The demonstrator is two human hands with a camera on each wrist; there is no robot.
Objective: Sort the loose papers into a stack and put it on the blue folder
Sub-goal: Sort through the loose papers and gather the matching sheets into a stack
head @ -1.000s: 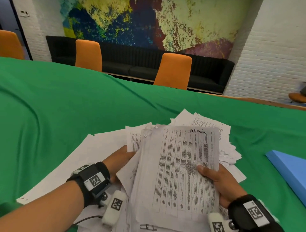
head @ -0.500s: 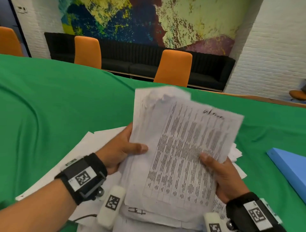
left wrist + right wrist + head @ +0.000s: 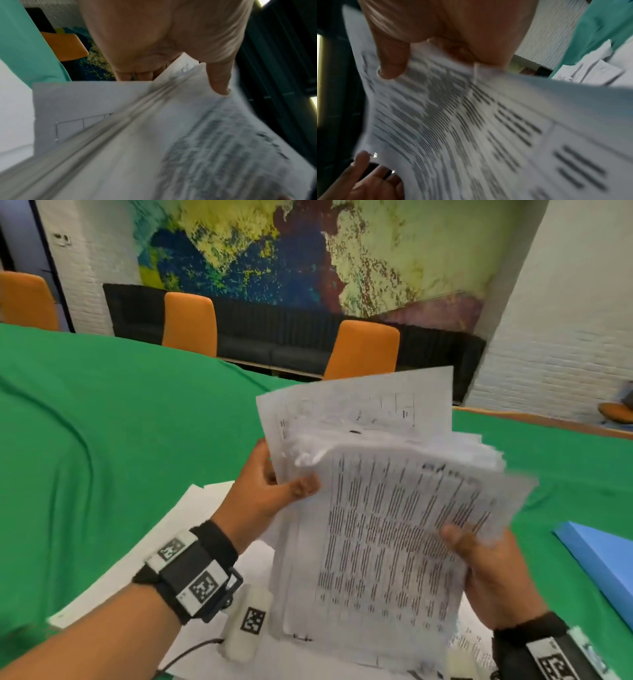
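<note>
- Gripping the stack of papers (image 3: 387,529) from both sides – the left hand (image 3: 260,501) pinches its upper left edge, thumb across the front sheet, fingers behind; the right hand (image 3: 493,573) clamps the lower right edge, thumb on the print.
- Stack is lifted clear of the green tablecloth (image 3: 102,440) and tilted toward the person; more loose sheets (image 3: 191,518) lie under the wrists, not yet gathered.
- Blue folder (image 3: 603,563) sits on the cloth to the right, apart from the stack.
- Handling, as a guess: thick bundle w/ some weight, but floppy – top corners sag, edges ragged and uneven, one sheet pokes above the rest.
- Sheets prob. slide on each other, so a one-sided pinch risks fanning or shedding pages.
- Best hold: both long edges, thumbs on top, fingers under – then tap the bottom edge on the table to square it.
- Wrist views are blurred; they show thumbs on paper, little else.
</note>
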